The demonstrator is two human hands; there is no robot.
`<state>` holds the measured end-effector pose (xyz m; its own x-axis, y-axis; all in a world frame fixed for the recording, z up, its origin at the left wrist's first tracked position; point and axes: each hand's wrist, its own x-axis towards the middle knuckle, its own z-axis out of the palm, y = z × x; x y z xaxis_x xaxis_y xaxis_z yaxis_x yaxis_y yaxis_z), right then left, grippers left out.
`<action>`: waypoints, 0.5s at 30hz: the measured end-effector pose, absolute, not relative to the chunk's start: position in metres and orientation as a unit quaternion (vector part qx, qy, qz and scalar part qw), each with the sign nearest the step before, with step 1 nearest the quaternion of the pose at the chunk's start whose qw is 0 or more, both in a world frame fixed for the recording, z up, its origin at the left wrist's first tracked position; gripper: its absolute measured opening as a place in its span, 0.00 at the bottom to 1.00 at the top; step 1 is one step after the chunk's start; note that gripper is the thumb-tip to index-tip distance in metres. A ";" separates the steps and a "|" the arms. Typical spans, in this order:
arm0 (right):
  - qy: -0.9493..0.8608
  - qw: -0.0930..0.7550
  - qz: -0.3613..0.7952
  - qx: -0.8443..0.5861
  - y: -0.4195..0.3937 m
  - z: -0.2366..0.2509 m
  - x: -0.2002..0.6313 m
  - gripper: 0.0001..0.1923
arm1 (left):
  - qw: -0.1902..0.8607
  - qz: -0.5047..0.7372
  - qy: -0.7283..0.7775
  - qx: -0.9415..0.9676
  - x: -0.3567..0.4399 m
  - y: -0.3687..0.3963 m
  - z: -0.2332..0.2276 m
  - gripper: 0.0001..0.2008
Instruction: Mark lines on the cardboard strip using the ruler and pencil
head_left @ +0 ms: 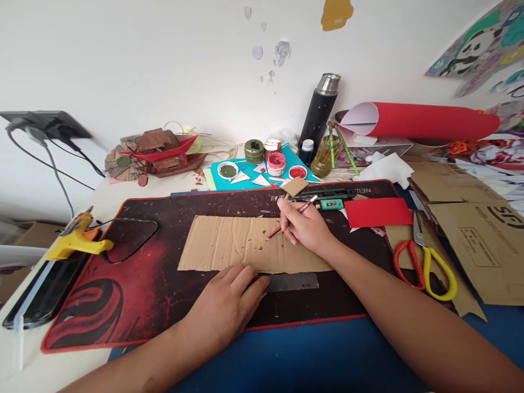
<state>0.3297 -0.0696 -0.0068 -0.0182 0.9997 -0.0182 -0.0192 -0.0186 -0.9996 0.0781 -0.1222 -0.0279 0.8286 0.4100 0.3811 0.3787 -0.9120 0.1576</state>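
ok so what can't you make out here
All in the head view:
ruler: left end hidden by the left hand
ruler marks: too small to read
cardboard sheet: right end partly covered by the right hand and forearm
carton: fine print too small

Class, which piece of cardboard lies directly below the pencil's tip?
The long creased strip below the right hand. The small piece lies behind it; the printed piece and the rest lie to the right.

The person's left hand (pixel 235 295), by the near edge of the cardboard (pixel 221 240), and right hand (pixel 305 226), over its right part, are bare, as are both forearms (pixel 388 284), widening from the wrists (pixel 331 248).
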 end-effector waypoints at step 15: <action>-0.501 0.481 0.522 -0.495 -0.071 -0.007 0.331 0.37 | 0.044 0.202 0.207 0.956 0.079 -0.122 -0.022 0.10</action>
